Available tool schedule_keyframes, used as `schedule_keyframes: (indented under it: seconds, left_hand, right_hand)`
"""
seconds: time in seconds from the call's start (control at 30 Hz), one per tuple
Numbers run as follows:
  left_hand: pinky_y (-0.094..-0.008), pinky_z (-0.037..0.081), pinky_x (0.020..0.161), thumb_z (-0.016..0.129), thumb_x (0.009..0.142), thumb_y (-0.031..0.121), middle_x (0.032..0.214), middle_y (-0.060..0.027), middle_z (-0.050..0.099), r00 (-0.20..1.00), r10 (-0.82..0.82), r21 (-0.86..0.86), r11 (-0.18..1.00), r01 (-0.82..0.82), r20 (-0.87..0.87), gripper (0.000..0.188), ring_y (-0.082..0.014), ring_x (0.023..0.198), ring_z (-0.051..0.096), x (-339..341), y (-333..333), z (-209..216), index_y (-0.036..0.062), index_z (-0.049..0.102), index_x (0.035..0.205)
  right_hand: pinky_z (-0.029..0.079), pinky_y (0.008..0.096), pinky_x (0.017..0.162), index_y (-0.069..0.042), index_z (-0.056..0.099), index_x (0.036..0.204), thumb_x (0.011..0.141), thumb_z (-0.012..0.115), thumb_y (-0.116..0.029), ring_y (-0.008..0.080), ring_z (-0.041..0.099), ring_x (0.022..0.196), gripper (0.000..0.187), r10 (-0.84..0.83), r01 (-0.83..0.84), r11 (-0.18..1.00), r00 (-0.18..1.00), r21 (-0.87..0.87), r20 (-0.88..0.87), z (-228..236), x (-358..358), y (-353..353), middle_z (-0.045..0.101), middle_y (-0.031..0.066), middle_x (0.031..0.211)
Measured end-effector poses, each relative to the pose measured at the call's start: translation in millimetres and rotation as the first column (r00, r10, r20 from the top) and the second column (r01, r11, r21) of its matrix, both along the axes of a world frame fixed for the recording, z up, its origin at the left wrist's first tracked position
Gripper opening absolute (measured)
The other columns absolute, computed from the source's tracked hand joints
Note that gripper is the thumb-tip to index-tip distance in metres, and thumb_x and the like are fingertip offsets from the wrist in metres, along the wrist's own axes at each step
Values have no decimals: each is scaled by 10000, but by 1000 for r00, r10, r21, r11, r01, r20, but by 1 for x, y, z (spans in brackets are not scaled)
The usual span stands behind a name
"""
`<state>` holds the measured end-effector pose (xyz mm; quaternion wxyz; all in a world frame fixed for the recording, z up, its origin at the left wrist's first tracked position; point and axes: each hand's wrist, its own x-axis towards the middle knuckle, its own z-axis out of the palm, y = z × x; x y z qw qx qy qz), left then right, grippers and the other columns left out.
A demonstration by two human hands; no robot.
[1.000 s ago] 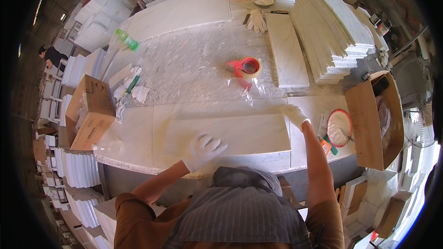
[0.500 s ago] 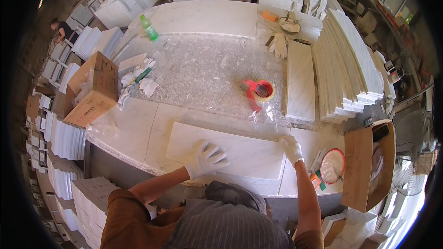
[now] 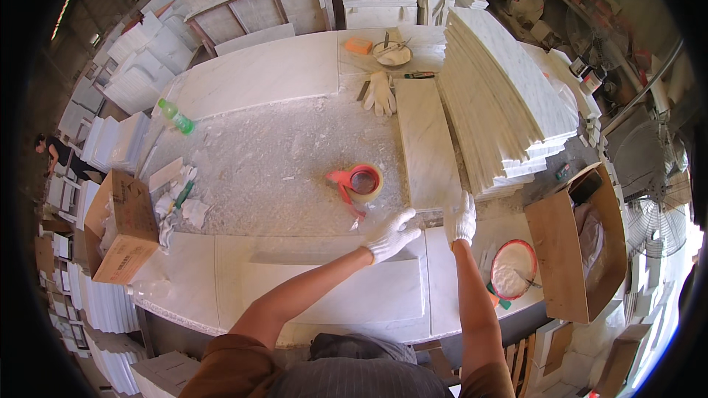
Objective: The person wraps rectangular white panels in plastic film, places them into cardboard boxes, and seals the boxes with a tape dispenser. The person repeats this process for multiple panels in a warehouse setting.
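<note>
Both my hands wear white knit gloves. My left hand [image 3: 392, 236] is open over the far right corner of the white marble slab [image 3: 335, 291] in front of me, its fingers stretched to the right. My right hand [image 3: 461, 222] is open too, fingers pointing away from me, beside the near right corner of a long narrow marble slab [image 3: 426, 140]. Whether either hand touches stone I cannot tell. Left of the narrow slab lies a tape roll [image 3: 363, 181] with a loose red strip. A red-rimmed bowl of pale paste [image 3: 514, 269] stands right of my right forearm.
A tall stack of marble slabs [image 3: 490, 92] rises at the right, near an open cardboard box [image 3: 542, 250]. Another carton [image 3: 136, 225] stands at the left. Farther back are a green bottle [image 3: 175, 116], a spare glove [image 3: 380, 94] and a second bowl [image 3: 391, 54]. A person [image 3: 55, 153] works far left.
Both hands have left the front slab; the left moved right and away from me, the right slightly away. My view has turned right, and the front slab appears nearer.
</note>
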<state>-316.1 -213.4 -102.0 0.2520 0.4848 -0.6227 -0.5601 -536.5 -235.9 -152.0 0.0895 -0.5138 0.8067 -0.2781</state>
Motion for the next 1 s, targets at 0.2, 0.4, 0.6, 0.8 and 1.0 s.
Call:
schedule_keyframes:
  seconds: [0.2,0.4,0.6,0.8,1.0]
  left_hand:
    - [-390,413,1054,719,872,362,1379,-239,512,965,237,100,964,-248,108,777,-307,1301,482,-55,-48,-61,-52,385,1439]
    - [-425,344,1112,717,873,417,1474,-229,413,913,392,649,725,-231,-113,908,-305,1375,392,-80,-66,-7,-34,247,1506]
    - [-430,345,1107,726,854,481,1520,-105,401,846,531,653,659,-374,-51,769,-305,1368,394,-41,-93,-61,74,436,1438]
    - [-317,448,703,728,889,347,977,46,630,774,536,723,674,-153,-337,266,-101,869,542,-43,-113,30,181,657,1084]
    - [-235,377,575,752,859,308,913,49,603,867,419,638,753,-165,-271,233,-57,749,494,42,-70,127,155,678,1019]
  right_hand:
    - [465,467,976,-126,636,1217,907,581,-398,404,572,1155,416,13,-45,980,987,196,161,20,-4,-20,600,184,1279]
    - [473,465,966,-152,670,1183,880,621,-447,388,577,1148,426,-54,15,953,991,304,121,31,-7,-23,627,180,1233]
    - [461,464,984,-155,634,1255,867,655,-462,400,565,1158,496,-75,-4,962,957,271,280,67,23,-32,594,235,1247]
    - [458,436,997,-7,532,1350,905,642,-393,329,562,1212,599,-57,50,998,812,28,581,49,-4,-47,568,195,1335]
    - [407,361,1057,-43,458,1432,966,608,-363,238,492,1276,585,72,-199,975,-147,-101,986,106,36,-38,518,93,1396]
